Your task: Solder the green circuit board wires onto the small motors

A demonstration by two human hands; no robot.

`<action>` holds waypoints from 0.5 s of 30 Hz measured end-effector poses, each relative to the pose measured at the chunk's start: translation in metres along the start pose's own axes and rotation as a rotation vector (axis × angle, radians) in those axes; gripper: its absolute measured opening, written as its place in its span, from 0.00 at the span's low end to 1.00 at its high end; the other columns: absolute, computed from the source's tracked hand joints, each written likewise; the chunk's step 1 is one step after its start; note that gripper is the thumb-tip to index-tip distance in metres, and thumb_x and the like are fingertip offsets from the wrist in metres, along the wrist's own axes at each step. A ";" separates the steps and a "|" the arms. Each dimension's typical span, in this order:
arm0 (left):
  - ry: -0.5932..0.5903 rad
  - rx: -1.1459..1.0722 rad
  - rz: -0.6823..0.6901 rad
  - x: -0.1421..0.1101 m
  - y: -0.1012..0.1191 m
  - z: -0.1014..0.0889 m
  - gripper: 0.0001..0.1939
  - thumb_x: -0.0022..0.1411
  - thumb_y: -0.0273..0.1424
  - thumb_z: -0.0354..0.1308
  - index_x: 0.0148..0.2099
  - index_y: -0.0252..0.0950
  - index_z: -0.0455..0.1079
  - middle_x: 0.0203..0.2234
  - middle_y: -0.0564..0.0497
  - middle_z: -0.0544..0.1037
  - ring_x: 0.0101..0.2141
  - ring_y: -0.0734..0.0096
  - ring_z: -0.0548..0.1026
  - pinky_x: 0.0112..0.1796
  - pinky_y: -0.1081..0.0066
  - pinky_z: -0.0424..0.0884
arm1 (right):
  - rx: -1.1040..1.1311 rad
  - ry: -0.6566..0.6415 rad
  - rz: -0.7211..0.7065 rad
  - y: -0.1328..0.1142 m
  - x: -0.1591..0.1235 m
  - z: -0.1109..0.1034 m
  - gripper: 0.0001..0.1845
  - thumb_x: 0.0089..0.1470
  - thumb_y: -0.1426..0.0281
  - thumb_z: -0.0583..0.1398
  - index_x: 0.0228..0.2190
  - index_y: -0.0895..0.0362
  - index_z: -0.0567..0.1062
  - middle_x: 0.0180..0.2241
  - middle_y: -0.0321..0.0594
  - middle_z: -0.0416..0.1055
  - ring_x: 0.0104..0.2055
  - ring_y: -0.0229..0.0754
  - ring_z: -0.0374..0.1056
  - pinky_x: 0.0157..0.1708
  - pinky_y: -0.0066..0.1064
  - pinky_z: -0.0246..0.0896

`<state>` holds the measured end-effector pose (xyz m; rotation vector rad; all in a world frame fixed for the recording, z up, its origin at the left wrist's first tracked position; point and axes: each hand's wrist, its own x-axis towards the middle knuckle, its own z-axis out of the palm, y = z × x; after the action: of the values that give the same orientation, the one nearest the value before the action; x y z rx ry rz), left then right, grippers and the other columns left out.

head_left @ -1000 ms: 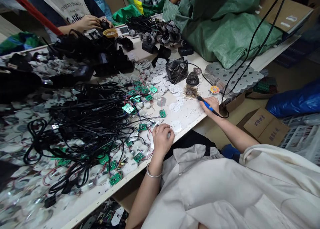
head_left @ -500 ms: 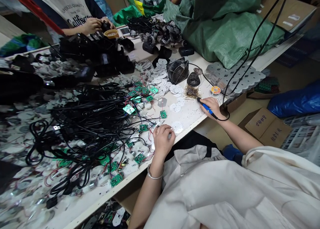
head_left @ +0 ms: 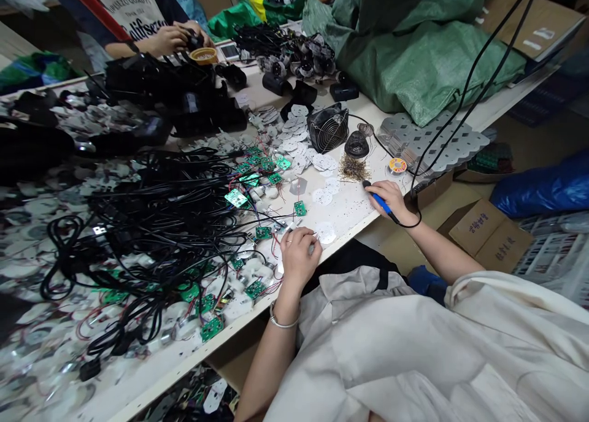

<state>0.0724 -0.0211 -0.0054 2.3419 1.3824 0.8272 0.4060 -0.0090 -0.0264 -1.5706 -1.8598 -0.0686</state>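
My right hand (head_left: 390,200) is wrapped around the blue handle of a soldering iron (head_left: 381,203), its dark front end pointing toward scattered solder bits (head_left: 353,167). At the table's front edge, my left hand (head_left: 301,253) has its fingers curled down and closed; what they hold, if anything, is hidden. Thin red wires show beside its fingertips. Close by lie a white perforated disc (head_left: 326,232) and a small green circuit board (head_left: 300,208). Another green circuit board (head_left: 263,232) lies left of the hand, among white plastic parts.
Black cables (head_left: 156,226) and circuit boards crowd the left. Behind the iron stand a dark tip-cleaner holder (head_left: 356,145), a fan (head_left: 328,130) and a solder spool (head_left: 397,165). Green sacks (head_left: 405,72) fill the back. A co-worker's hands (head_left: 177,38) hold a black part across the table.
My hands keep nearly the same places, the right still around the soldering iron. Across the table, the co-worker's body has shifted slightly. The view has moved a little.
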 end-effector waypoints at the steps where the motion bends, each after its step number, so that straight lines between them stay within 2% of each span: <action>1: -0.001 0.000 -0.003 0.000 0.000 0.000 0.07 0.65 0.30 0.56 0.32 0.41 0.72 0.42 0.49 0.81 0.49 0.58 0.77 0.59 0.50 0.62 | -0.005 0.020 0.021 -0.001 -0.001 0.000 0.15 0.63 0.64 0.56 0.47 0.50 0.79 0.44 0.45 0.79 0.48 0.49 0.74 0.50 0.45 0.65; 6: 0.011 0.004 0.007 -0.003 0.001 0.000 0.07 0.65 0.29 0.57 0.33 0.41 0.72 0.42 0.49 0.81 0.49 0.58 0.77 0.59 0.51 0.62 | 0.009 0.044 0.049 -0.006 -0.006 0.003 0.14 0.61 0.61 0.59 0.44 0.52 0.80 0.38 0.45 0.80 0.43 0.48 0.76 0.49 0.45 0.67; 10: 0.003 -0.008 0.054 -0.001 -0.003 0.000 0.07 0.65 0.29 0.56 0.33 0.40 0.72 0.42 0.48 0.81 0.49 0.58 0.77 0.58 0.50 0.63 | -0.029 0.077 0.129 -0.008 -0.011 0.001 0.14 0.62 0.60 0.60 0.44 0.53 0.79 0.39 0.47 0.80 0.44 0.50 0.76 0.50 0.49 0.70; 13: -0.008 -0.004 0.067 0.006 -0.008 0.001 0.08 0.66 0.30 0.54 0.34 0.40 0.72 0.42 0.46 0.80 0.48 0.56 0.76 0.57 0.48 0.62 | -0.053 0.089 0.177 -0.024 -0.005 -0.011 0.16 0.63 0.60 0.60 0.48 0.54 0.77 0.45 0.48 0.78 0.48 0.48 0.75 0.51 0.47 0.73; 15: -0.013 0.020 0.064 0.003 -0.003 0.002 0.09 0.66 0.28 0.53 0.34 0.39 0.73 0.41 0.45 0.80 0.47 0.55 0.76 0.56 0.48 0.63 | -0.017 0.051 0.130 -0.048 0.002 -0.023 0.20 0.64 0.58 0.61 0.53 0.54 0.73 0.56 0.45 0.71 0.54 0.45 0.71 0.52 0.45 0.74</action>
<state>0.0733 -0.0168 -0.0075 2.4141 1.3226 0.8176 0.3740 -0.0309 0.0108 -1.6822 -1.7178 -0.0649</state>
